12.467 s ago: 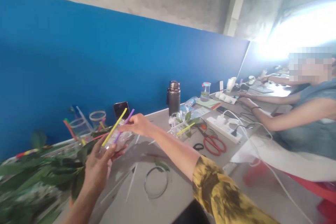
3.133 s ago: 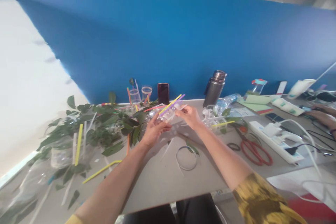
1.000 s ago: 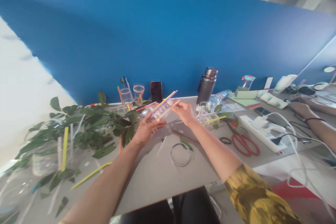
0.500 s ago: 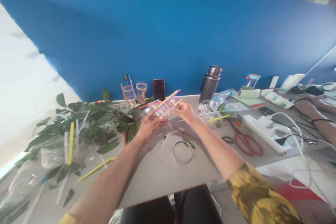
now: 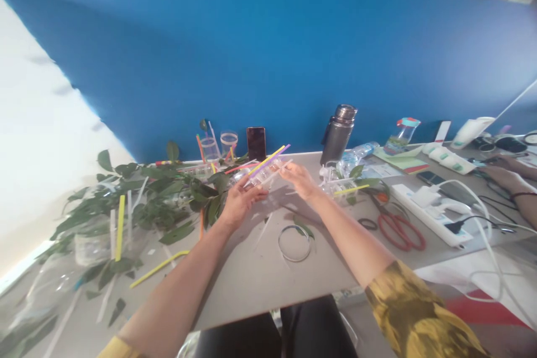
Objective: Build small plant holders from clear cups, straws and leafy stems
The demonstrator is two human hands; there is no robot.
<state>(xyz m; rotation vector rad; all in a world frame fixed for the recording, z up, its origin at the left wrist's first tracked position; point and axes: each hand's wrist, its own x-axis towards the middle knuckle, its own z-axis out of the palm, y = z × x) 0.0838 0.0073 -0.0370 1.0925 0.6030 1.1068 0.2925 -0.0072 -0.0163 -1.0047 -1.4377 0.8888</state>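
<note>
My left hand (image 5: 239, 204) is closed around a clear plastic bottle (image 5: 258, 175), held on its side above the grey table (image 5: 251, 279). A yellow straw (image 5: 265, 160) and a purple straw (image 5: 274, 158) stick out of the bottle, slanting up to the right. My right hand (image 5: 298, 179) pinches a thin white straw (image 5: 282, 167) at the bottle's right end. A clear plastic ring (image 5: 295, 243) lies on the table below my hands.
Leafy branches (image 5: 155, 201) and loose straws cover the left of the table. Cups with straws (image 5: 218, 146), a phone (image 5: 255, 143) and a steel flask (image 5: 339, 133) stand by the blue wall. Red scissors (image 5: 398, 229) and a power strip (image 5: 432, 210) lie right. Another person's arms (image 5: 512, 179) rest far right.
My hands stay on the bottle with the straws throughout. Since 12.5 s ago the view has swung left and down; in the last second it only shifted slightly.
</note>
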